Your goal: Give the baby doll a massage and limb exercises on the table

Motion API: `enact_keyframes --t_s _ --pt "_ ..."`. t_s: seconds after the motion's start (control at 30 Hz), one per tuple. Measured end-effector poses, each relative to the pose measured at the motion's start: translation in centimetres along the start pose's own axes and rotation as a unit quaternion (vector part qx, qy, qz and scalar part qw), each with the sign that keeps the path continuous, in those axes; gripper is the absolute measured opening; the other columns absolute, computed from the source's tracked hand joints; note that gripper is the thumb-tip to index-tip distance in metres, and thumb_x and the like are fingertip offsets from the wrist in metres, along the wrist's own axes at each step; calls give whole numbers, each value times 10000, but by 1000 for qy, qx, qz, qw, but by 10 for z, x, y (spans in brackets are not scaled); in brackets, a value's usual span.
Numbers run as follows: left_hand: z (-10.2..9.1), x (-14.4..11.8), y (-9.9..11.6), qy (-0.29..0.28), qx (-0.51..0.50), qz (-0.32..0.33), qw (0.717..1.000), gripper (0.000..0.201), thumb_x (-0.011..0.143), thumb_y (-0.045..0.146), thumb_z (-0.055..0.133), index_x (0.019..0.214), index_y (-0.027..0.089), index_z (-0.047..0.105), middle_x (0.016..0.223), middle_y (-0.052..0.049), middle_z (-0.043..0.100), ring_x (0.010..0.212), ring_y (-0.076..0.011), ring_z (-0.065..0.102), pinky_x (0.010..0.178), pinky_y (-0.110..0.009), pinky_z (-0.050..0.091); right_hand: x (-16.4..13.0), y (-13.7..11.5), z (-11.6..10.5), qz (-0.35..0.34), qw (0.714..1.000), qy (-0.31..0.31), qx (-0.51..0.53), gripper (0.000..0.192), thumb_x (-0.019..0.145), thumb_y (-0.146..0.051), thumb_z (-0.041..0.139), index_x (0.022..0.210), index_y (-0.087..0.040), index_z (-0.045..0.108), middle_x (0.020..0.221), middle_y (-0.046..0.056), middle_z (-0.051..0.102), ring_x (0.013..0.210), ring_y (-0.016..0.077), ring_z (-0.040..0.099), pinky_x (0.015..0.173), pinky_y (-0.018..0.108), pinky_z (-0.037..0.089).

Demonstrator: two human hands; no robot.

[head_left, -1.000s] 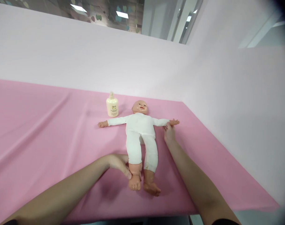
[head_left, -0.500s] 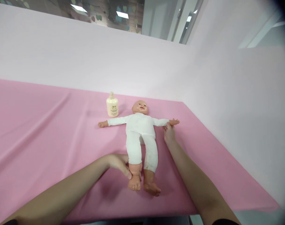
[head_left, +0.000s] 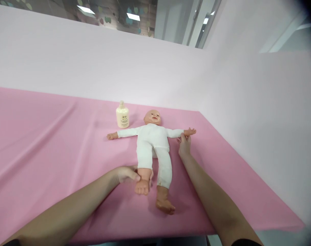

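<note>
While hands hold doll, bottle bears dark print, illegibly small.

Bright, even, cool light all around; two lamps glow white high up, and pale glare streaks the right wall; shadows on the cloth lie soft, with a small gloss on the doll's head; the upper right corner blurs to black, and the bottle's label is too soft to read.
</note>
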State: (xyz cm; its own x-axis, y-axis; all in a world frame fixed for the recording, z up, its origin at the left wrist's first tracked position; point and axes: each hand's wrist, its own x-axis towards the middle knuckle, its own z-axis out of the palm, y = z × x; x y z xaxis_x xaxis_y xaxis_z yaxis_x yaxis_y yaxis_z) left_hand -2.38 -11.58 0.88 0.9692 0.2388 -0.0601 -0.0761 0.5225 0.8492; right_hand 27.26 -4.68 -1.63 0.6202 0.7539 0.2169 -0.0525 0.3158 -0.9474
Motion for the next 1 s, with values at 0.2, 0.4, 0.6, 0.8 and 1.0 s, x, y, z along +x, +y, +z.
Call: enact_keyframes --t_s 0.2,0.4,0.6,0.8,1.0 --pt "-16 7 0 -108 -117 93 983 469 646 540 675 875 144 569 651 -38 564 734 -215 558 839 -445 409 -13 -11 10 -146 986 -73 -39 574 791 -391 584 1296 -221 371 1353 128 449 1162 216 520 931 410 468" --pt "-13 7 6 7 -204 126 971 452 746 569 575 821 124 542 592 5 467 660 -158 473 790 -359 388 -25 -7 14 -210 962 -130 -120 485 782 -353 627 1216 -204 471 1229 110 528 1077 220 554 899 389 479" --pt "-12 9 9 63 -246 116 960 437 800 525 552 846 92 588 613 -6 502 664 -151 484 807 -357 388 -30 -9 13 -310 905 -187 -225 355 809 -302 608 1142 -217 520 1090 74 586 998 206 565 904 407 467" --pt "-17 11 7 78 -248 103 960 442 801 520 557 876 87 609 618 -15 529 669 -161 497 800 -364 384 -35 -17 17 -426 825 -226 -295 292 844 -304 581 1127 -243 553 1087 62 633 1046 213 572 940 412 441" --pt "-19 13 6 91 -242 100 961 447 795 525 563 886 91 619 634 -14 529 676 -160 494 807 -370 378 -36 -19 19 -469 779 -258 -326 284 874 -258 522 1154 -238 566 1108 51 649 1048 200 588 931 392 444"
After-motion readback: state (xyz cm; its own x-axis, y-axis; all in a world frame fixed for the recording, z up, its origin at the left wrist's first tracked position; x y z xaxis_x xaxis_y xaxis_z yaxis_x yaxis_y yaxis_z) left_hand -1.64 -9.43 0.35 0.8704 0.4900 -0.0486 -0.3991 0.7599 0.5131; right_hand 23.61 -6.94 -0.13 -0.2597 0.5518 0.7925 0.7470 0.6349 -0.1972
